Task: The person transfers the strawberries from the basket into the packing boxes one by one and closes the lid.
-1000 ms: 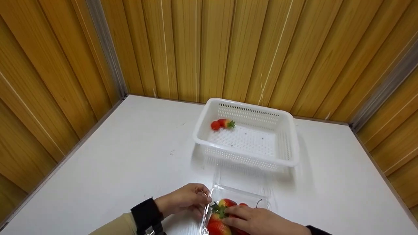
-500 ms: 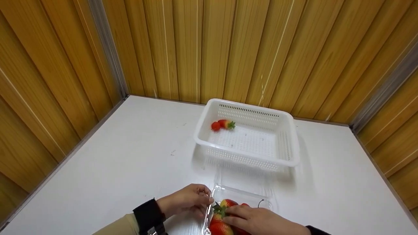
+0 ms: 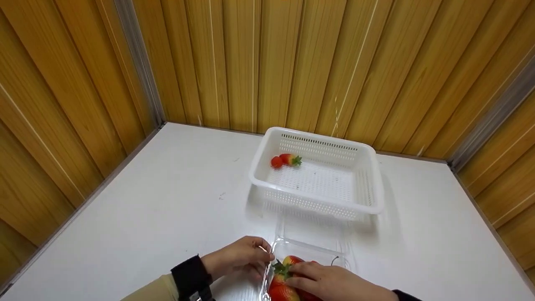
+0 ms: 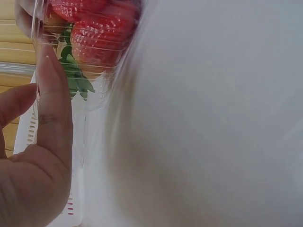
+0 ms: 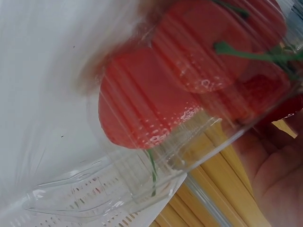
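At the bottom of the head view stands a clear plastic box (image 3: 307, 246) holding several red fruits. My left hand (image 3: 240, 257) pinches its left rim between thumb and finger. The left wrist view shows fingers on both sides of that rim, beside a strawberry (image 4: 97, 40) with green leaves. My right hand (image 3: 324, 278) reaches in from the right, its fingers lying over a leafy strawberry (image 3: 284, 292); its thumb is hidden. Through the wall in the right wrist view, a smooth red fruit (image 5: 137, 99) and a green stem (image 5: 251, 56) show.
Behind the box is a white perforated basket (image 3: 313, 200). In its back left corner lie a strawberry (image 3: 288, 159) and a small round red fruit (image 3: 276, 162). The clear box lid (image 3: 313, 229) lies folded back against the basket. Wood-patterned walls enclose the white table (image 3: 167, 196).
The view has shifted very slightly. Both hands hold nearly the same place at the box, and the fruits in the basket have not moved.
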